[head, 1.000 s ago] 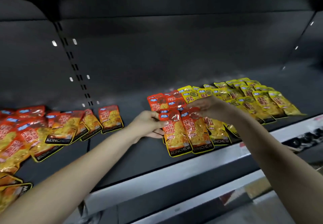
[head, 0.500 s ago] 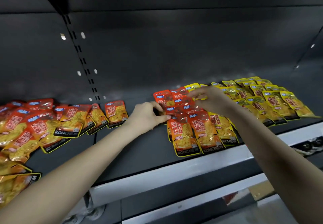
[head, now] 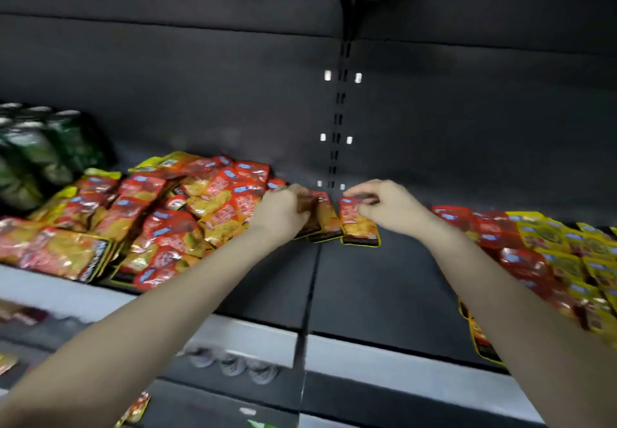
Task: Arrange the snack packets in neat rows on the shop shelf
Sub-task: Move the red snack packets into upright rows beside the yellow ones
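Plainly these are light foil pouches, soft and crinkly, and slick enough to skate over one another. Each wants taking by its flat sealed top edge rather than by the puffy middle.

The left hand (head: 283, 215) has its fingers curled round overlapped packets (head: 322, 217) at the right edge of the loose pile (head: 173, 214). I make out 2 of them there, lying flat on the shelf (head: 367, 280). As far as the blur lets me judge, the right hand (head: 392, 209) pinches the top of a single packet (head: 359, 224) just beside those 2, with its dark bottom edge toward the front. So 3 packets sit between the 2 hands, near the back of the shelf by the slotted upright (head: 337, 120).

The pile to the left is too jumbled and smeared to count; dozens, I would guess. To the right lie sorted rows, red packets (head: 494, 237) then yellow packets (head: 567, 244), also too many to count. Green cans (head: 36, 154) stand at the far left, at least 3 of them, blurred.
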A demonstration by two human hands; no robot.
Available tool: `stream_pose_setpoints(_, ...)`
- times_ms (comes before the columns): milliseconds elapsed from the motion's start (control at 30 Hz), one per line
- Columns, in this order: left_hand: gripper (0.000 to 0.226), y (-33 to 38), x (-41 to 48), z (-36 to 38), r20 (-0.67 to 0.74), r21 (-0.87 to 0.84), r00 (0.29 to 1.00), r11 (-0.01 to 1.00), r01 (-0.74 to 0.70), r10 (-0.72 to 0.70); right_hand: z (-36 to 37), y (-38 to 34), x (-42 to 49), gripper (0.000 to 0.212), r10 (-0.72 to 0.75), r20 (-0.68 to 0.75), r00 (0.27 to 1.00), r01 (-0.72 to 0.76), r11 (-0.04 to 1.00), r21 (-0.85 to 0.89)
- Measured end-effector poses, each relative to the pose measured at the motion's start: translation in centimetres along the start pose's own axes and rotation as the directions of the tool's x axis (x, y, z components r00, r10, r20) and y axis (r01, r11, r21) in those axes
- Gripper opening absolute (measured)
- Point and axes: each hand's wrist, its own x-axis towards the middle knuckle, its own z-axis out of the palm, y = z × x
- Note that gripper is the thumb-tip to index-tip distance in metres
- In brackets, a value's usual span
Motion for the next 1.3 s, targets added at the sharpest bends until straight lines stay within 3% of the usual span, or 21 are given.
stream_pose_setpoints(133, 0.059, -2.9, -0.2, -1.1, 0.022, 0.057, 0.995, 0.994, 0.092, -0.093, 3.6, -1.7, 2.8, 0.039, 0.077, 0.077, 0.994, -0.071, 0.995, -0.077)
stream_pose_setpoints(200, 0.067, -3.2, -0.1, -1.2, 0.035, 0.066, 0.994, 0.993, 0.097, -0.100, 5.6, -2.3, 3.9, 0.051, 0.134, 0.063, 0.989, -0.125, 0.985, -0.120)
stream_pose_setpoints(333, 0.068, -2.9, 0.6, -0.9, 0.076, 0.073, 0.987, 0.988, 0.134, -0.139, 7.6, -3.0, 5.4, 0.068, 0.237, -0.023, 0.971, -0.237, 0.971, 0.026)
stream_pose_setpoints(433, 0.071, -2.7, 1.1, -0.9, 0.073, 0.072, 0.984, 0.985, 0.157, -0.162, 8.1, -2.9, 6.6, 0.073, 0.320, 0.030, 0.947, -0.321, 0.932, 0.169)
stream_pose_setpoints(567, 0.069, -2.6, 1.6, -1.1, 0.122, 0.045, 0.974, 0.981, 0.187, -0.192, 8.4, -2.9, 7.1, 0.084, 0.350, 0.070, 0.934, -0.357, 0.908, 0.221)
stream_pose_setpoints(633, 0.070, -2.6, 1.8, -1.7, 0.153, 0.033, 0.968, 0.980, 0.197, -0.200, 8.4, -2.8, 7.0, 0.072, 0.366, 0.075, 0.927, -0.371, 0.872, 0.319)
stream_pose_setpoints(667, 0.072, -2.6, 1.9, -2.0, 0.165, 0.018, 0.965, 0.979, 0.202, -0.202, 8.4, -2.8, 6.9, 0.054, 0.371, 0.090, 0.924, -0.375, 0.836, 0.400)
stream_pose_setpoints(733, 0.077, -2.9, 1.8, -2.5, 0.165, -0.041, 0.965, 0.977, 0.212, -0.202, 8.3, -3.1, 6.5, 0.021, 0.365, 0.132, 0.921, -0.371, 0.724, 0.582)
stream_pose_setpoints(800, 0.077, -3.3, 1.6, -2.9, 0.136, -0.093, 0.969, 0.971, 0.219, -0.205, 8.1, -3.4, 6.1, 0.034, 0.336, 0.202, 0.920, -0.368, 0.569, 0.735)
stream_pose_setpoints(867, 0.069, -3.6, 1.4, -3.1, 0.111, -0.130, 0.971, 0.966, 0.225, -0.211, 7.9, -3.6, 5.6, 0.060, 0.275, 0.256, 0.927, -0.365, 0.498, 0.787)
stream_pose_setpoints(1000, 0.048, -4.2, 1.0, -3.5, 0.084, -0.284, 0.966, 0.923, 0.260, -0.246, 8.0, -3.3, 4.7, 0.089, 0.182, 0.307, 0.934, -0.352, 0.615, 0.706)
stream_pose_setpoints(1100, 0.045, -4.2, 0.5, -3.8, 0.033, -0.471, 0.959, 0.841, 0.265, -0.283, 7.6, -2.6, 4.6, 0.087, 0.238, 0.191, 0.952, -0.304, 0.685, 0.661)
stream_pose_setpoints(1167, 0.041, -3.5, 0.4, -3.8, 0.015, -0.556, 0.959, 0.795, 0.243, -0.283, 6.2, -1.8, 4.2, 0.079, 0.272, 0.136, 0.953, -0.285, 0.642, 0.712)
stream_pose_setpoints(1300, 0.059, -0.3, 1.4, -3.1, 0.017, -0.622, 0.982, 0.767, 0.157, -0.188, 1.5, 0.8, 2.2, 0.074, 0.342, 0.080, 0.936, -0.262, 0.529, 0.808)
